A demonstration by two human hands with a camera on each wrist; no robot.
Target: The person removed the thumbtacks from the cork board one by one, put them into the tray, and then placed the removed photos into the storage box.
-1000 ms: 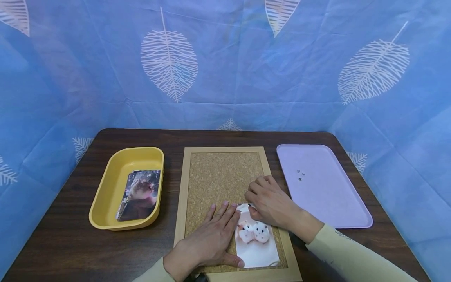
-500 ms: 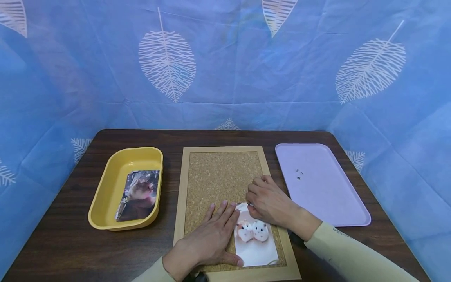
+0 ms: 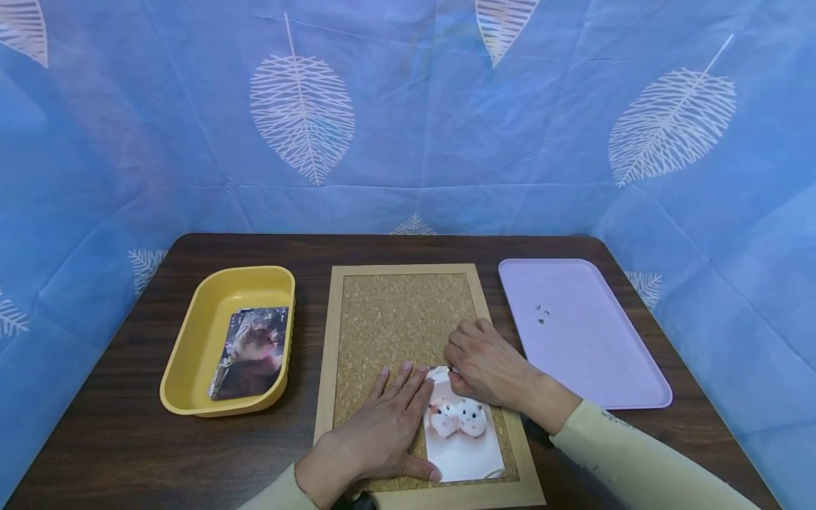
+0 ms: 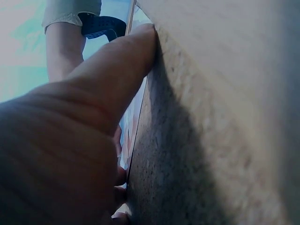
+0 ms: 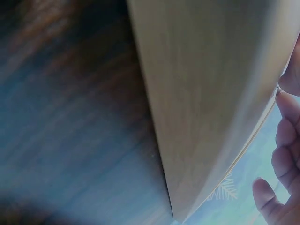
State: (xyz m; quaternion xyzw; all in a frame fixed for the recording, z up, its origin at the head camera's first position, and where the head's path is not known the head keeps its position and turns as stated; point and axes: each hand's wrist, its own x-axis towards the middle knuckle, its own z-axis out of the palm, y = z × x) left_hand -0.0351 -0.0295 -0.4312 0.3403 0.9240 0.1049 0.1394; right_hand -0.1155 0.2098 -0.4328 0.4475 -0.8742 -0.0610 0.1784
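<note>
A photo (image 3: pixel 464 457) of two white hamsters lies on the wood-framed cork board (image 3: pixel 395 312), near its lower right corner. My left hand (image 3: pixel 379 435) rests flat with spread fingers on the board, its fingertips and thumb over the photo's left edge. At the photo's top edge, my right hand (image 3: pixel 484 365) has its fingers curled. In the right wrist view, its thumb and index finger (image 5: pixel 287 104) pinch a tiny thumbtack (image 5: pixel 279 87) against the board, mostly hidden by the fingers. The left wrist view shows the left thumb (image 4: pixel 136 44) pressing the photo's edge.
Left of the board stands a yellow tray (image 3: pixel 185 354) holding a stack of photos (image 3: pixel 255 354). A lilac tray (image 3: pixel 593 347) with several tiny metal tacks (image 3: pixel 541 321) lies to the right. All rest on a dark wooden table (image 3: pixel 255 460), with a blue leaf-patterned cloth (image 3: pixel 433 106) behind.
Both hands, the photo and the board keep their places. The whole head view shifts very slightly. The right hand stays at the photo's top edge.
</note>
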